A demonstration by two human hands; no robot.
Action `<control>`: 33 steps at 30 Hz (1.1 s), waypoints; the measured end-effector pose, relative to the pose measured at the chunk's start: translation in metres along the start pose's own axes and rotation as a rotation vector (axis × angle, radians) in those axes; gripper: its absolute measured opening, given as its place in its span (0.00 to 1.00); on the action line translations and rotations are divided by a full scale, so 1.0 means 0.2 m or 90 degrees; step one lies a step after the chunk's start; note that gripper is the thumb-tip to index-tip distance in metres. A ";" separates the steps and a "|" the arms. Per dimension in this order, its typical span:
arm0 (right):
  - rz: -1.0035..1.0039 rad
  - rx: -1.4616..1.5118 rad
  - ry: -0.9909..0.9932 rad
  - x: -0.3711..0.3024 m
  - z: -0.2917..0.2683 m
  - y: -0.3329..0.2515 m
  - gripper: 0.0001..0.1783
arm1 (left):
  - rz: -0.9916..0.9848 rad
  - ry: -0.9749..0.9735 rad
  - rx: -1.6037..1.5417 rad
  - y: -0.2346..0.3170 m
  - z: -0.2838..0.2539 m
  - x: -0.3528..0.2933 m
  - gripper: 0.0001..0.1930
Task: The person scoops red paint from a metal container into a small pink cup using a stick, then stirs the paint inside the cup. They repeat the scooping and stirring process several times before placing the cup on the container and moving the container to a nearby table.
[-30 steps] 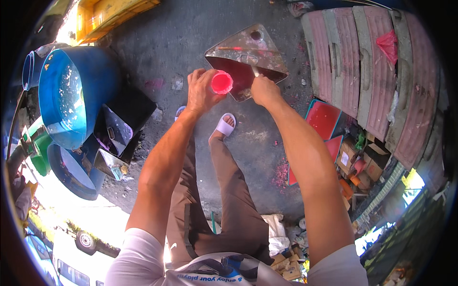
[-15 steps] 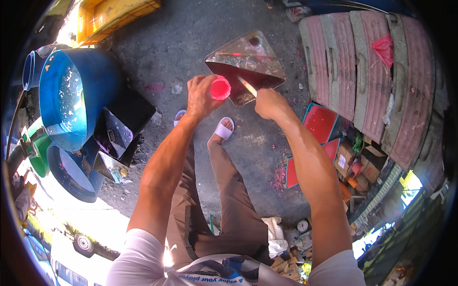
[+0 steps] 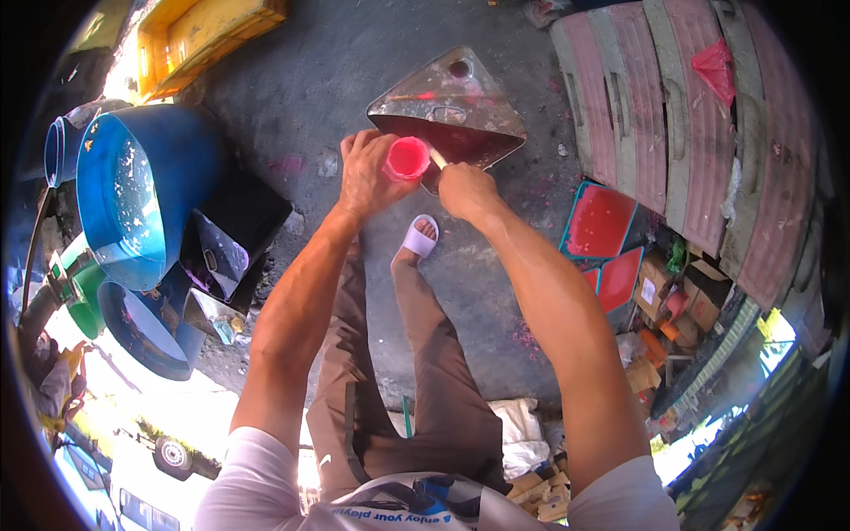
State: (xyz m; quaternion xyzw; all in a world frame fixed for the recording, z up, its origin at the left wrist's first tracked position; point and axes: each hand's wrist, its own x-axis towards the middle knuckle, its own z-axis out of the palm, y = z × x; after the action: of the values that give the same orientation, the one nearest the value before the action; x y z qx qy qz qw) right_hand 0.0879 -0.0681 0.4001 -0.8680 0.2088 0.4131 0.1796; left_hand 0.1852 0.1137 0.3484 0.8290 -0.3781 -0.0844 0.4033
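Observation:
My left hand (image 3: 363, 177) is closed around a small cup (image 3: 408, 157), vivid pink-red inside with a pale, smeared rim. A pale stick (image 3: 437, 158) is gripped in my right hand (image 3: 467, 189). Its far end reaches the cup's right side; whether it touches the rim or just passes behind it I cannot tell. Beyond both hands a worn metal can (image 3: 447, 99) lies on the ground, with a round hole in one face and a wide opening toward me. The inside of the can is dark red, and my hands partly cover its near edge.
Blue drums (image 3: 124, 190) and a black can (image 3: 239, 226) stand at the left. A yellow crate (image 3: 199, 44) is at the far left. On the right are ribbed pinkish panels (image 3: 611, 106), red trays with teal edges (image 3: 602, 221) and cardboard boxes (image 3: 652, 283). A slippered foot (image 3: 420, 237) is below my hands.
My right hand has moved left and drawn the stick from the can's opening to the cup's side. The left hand with the cup has hardly moved.

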 end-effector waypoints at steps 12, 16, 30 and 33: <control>-0.013 -0.021 0.182 -0.11 -0.20 0.23 0.12 | -0.019 -0.267 0.168 0.06 0.00 0.10 0.27; 0.024 0.032 0.115 0.00 -0.16 0.21 0.15 | -0.021 -0.310 0.200 0.08 0.02 0.15 0.27; 0.033 0.166 0.093 -0.10 -0.30 0.27 0.14 | -0.022 -0.358 0.271 0.08 0.10 0.20 0.26; 0.043 0.160 0.134 -0.03 -0.24 0.30 0.15 | -0.017 -0.355 0.260 0.07 0.10 0.19 0.25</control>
State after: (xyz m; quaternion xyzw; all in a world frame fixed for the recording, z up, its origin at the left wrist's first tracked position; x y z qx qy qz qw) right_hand 0.0845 -0.1408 0.4259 -0.8699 0.3051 0.2964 0.2497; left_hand 0.1956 0.0696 0.3529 0.8424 -0.4724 -0.2355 0.1087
